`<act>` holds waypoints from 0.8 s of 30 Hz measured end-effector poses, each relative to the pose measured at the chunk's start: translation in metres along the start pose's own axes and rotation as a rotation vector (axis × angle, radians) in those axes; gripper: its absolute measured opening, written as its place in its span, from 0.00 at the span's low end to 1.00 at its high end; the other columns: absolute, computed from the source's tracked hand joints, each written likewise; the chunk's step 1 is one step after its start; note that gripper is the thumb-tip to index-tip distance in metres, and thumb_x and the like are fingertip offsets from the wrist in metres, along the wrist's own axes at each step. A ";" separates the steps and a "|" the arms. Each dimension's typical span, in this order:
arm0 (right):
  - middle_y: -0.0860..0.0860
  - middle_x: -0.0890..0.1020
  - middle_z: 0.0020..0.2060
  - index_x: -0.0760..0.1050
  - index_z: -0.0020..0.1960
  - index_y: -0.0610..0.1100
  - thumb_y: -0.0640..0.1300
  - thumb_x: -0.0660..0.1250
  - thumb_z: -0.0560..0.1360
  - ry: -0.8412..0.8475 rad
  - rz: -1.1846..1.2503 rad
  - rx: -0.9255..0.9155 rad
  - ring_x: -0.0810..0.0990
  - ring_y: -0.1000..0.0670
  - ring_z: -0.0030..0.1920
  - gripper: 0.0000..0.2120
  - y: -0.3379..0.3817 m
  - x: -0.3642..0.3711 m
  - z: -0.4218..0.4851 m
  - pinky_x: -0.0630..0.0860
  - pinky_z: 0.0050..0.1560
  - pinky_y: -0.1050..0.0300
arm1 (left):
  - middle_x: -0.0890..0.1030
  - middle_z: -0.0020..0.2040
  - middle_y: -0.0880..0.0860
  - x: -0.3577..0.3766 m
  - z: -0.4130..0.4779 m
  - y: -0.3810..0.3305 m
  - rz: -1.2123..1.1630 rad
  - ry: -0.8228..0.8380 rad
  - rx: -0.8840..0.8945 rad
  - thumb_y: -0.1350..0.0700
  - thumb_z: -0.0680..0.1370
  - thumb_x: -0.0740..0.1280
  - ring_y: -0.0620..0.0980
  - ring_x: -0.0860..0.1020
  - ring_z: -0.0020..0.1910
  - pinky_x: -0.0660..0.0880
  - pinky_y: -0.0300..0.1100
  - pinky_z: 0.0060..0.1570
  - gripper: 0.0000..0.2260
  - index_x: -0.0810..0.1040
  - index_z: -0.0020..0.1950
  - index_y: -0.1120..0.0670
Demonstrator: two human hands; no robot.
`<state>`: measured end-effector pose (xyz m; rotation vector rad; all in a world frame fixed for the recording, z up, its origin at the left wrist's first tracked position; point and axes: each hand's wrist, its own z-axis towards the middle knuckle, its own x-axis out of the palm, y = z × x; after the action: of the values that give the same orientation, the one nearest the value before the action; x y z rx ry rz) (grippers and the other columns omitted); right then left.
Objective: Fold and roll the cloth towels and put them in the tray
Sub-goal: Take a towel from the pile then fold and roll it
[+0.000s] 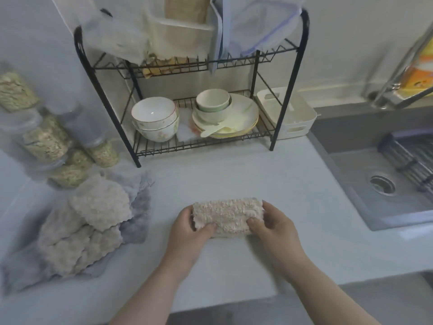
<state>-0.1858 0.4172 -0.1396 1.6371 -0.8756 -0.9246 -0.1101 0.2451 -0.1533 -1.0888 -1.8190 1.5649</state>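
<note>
A fluffy beige towel, folded into a thick bundle, lies on the white counter near the front. My left hand grips its left end and my right hand grips its right end, thumbs pressed on the near side. A pile of beige towels rests on a grey cloth at the left. The white tray stands at the back right, beside the dish rack, and looks bare inside.
A black wire dish rack with bowls and plates stands at the back, cloths draped over its top. Jars of grain line the left. A sink lies to the right. The counter's front edge runs just below my wrists.
</note>
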 end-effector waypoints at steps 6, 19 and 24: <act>0.44 0.85 0.47 0.82 0.53 0.48 0.33 0.64 0.72 -0.012 0.194 0.228 0.81 0.36 0.51 0.16 0.054 -0.004 -0.012 0.78 0.57 0.44 | 0.84 0.45 0.49 -0.001 -0.009 -0.058 -0.122 0.037 -0.184 0.72 0.72 0.69 0.47 0.82 0.43 0.79 0.39 0.42 0.17 0.77 0.56 0.55; 0.36 0.82 0.52 0.75 0.61 0.35 0.33 0.67 0.67 -0.383 0.549 -0.063 0.82 0.39 0.48 0.22 0.189 -0.148 -0.113 0.80 0.49 0.49 | 0.85 0.46 0.56 0.098 -0.070 -0.235 -0.470 0.664 -0.028 0.70 0.66 0.65 0.52 0.84 0.45 0.80 0.40 0.39 0.17 0.77 0.53 0.61; 0.38 0.83 0.52 0.76 0.60 0.36 0.35 0.70 0.68 -0.652 0.638 -0.115 0.83 0.40 0.51 0.21 0.186 -0.237 -0.169 0.80 0.49 0.54 | 0.85 0.45 0.54 0.206 -0.108 -0.268 -0.365 0.911 0.039 0.72 0.67 0.70 0.50 0.84 0.45 0.80 0.39 0.39 0.17 0.78 0.52 0.57</act>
<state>-0.1586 0.6559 0.1082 0.8434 -1.6309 -1.0198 -0.2046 0.4710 0.1031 -1.1079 -1.2387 0.6912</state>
